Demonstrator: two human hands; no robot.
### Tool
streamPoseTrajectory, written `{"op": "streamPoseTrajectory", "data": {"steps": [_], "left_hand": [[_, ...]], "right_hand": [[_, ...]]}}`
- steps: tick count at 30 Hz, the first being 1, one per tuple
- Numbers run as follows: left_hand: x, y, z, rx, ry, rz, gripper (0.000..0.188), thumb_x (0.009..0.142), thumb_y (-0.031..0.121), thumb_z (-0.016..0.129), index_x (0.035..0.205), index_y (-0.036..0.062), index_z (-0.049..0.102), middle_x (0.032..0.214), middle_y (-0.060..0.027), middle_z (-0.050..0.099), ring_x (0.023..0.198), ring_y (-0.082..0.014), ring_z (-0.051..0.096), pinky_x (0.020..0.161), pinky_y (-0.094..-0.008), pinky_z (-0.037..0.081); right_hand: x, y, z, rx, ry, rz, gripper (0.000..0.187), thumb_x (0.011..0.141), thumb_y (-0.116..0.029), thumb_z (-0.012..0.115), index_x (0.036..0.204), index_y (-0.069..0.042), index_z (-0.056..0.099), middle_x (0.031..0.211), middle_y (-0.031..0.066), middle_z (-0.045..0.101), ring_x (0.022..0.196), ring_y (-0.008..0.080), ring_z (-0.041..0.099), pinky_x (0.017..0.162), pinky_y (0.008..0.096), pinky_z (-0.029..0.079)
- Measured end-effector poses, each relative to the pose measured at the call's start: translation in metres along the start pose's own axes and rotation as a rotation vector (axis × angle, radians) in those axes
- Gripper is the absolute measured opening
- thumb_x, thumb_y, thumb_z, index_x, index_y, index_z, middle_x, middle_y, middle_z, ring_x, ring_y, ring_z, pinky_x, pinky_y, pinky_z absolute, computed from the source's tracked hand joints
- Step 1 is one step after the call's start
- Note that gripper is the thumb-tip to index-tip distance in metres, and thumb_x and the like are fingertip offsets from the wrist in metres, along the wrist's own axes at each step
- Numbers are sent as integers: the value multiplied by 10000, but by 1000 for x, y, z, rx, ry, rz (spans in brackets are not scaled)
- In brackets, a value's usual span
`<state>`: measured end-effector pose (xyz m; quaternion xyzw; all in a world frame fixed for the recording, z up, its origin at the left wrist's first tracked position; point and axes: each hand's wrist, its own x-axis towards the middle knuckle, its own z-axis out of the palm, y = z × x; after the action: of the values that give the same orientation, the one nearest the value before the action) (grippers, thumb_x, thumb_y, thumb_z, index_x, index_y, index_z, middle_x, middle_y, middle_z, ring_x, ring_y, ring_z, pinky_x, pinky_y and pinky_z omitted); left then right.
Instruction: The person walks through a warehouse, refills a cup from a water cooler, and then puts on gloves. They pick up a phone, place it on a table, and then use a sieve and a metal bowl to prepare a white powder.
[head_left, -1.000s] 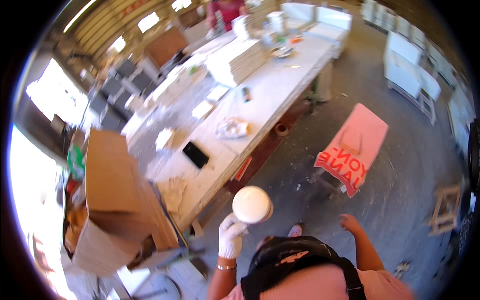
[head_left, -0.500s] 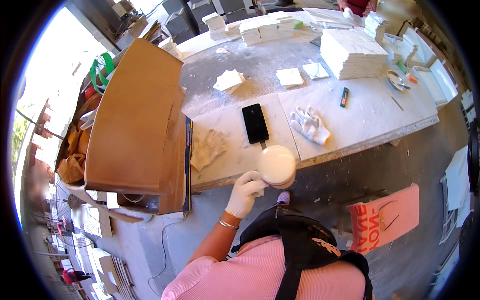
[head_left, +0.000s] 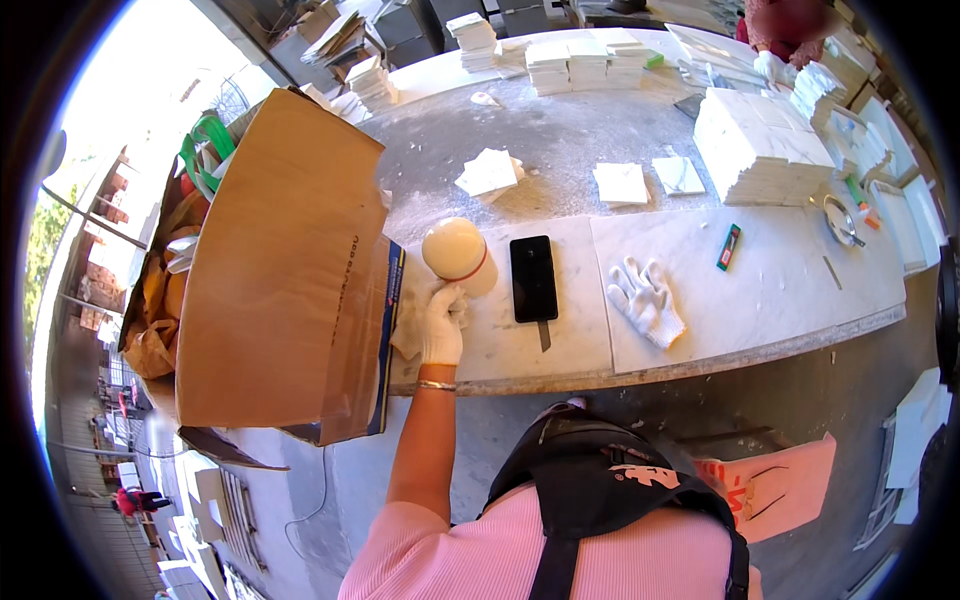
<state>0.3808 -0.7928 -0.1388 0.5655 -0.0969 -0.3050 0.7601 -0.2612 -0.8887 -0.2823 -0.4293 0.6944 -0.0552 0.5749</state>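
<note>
My left hand [head_left: 443, 326], in a white knit glove, is closed around the lower side of a cream-coloured round-topped container [head_left: 455, 250] with a red line around it. It is over the left part of the marble tabletop, next to the cardboard box. Partly hidden by my hand, a pale work glove [head_left: 408, 325] lies by the box. To the right are a black phone [head_left: 533, 279] and a grey metal strip [head_left: 544, 336] at its near end. Farther right lies another white glove [head_left: 648, 303], fingers pointing away. My right hand is out of view.
A large open cardboard box [head_left: 280, 270] stands at the left, higher than the table. Tile stacks [head_left: 762, 150] and loose tiles [head_left: 620, 184] sit farther back. A small green box [head_left: 729, 247] and a metal bowl [head_left: 838, 220] are at the right. Another person's gloved hand [head_left: 768, 66] shows far right.
My left hand has moved left and away from me with the cream container, from the table's front edge to over the tabletop beside the box. The view has shifted somewhat.
</note>
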Motion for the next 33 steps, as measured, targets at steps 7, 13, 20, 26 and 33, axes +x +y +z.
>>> {"op": "streamPoseTrajectory", "data": {"steps": [7, 13, 20, 26, 33], "left_hand": [[36, -29, -3, -148, 129, 69, 90, 812, 32, 638, 865, 30, 566, 679, 18, 499, 553, -52, 406, 488, -201, 273], [42, -36, -10, -160, 101, 55, 81, 820, 41, 640, 870, 25, 578, 700, 8, 525, 586, -69, 451, 518, -203, 311], [17, 1, 32, 225, 269, -90, 237, 878, 187, 639, 1074, 54, 638, 737, 48, 533, 614, -48, 484, 518, -204, 383], [17, -11, 3, 452, 204, -63, 259, 934, 232, 592, 1148, 88, 572, 803, 3, 628, 597, -103, 591, 428, -220, 401], [-21, -16, -7, 584, 142, 187, 366, 943, 215, 578, 1255, 28, 542, 1102, -78, 628, 774, -158, 646, 582, -267, 505]], "right_hand": [[30, -35, -27, -4, 23, -18, 522, 864, -75, 542, 1374, -16, 451, 1049, 137, 645, 795, 229, 648, 626, 348, 553], [25, 8, -10, -52, -87, 24, 410, 874, -101, 545, 1278, -31, 557, 992, 104, 652, 774, 204, 644, 620, 354, 549], [1, 19, 11, -138, -116, -85, 410, 842, -148, 648, 1242, -75, 606, 832, 52, 668, 674, 147, 635, 517, 318, 519], [24, -1, -2, -220, -26, -115, 361, 870, -117, 632, 1228, -74, 628, 948, 88, 691, 760, 167, 653, 639, 313, 542], [38, 12, -20, -152, -46, -108, 368, 849, -143, 666, 1208, -65, 640, 952, 105, 697, 773, 172, 662, 669, 300, 549]]}}
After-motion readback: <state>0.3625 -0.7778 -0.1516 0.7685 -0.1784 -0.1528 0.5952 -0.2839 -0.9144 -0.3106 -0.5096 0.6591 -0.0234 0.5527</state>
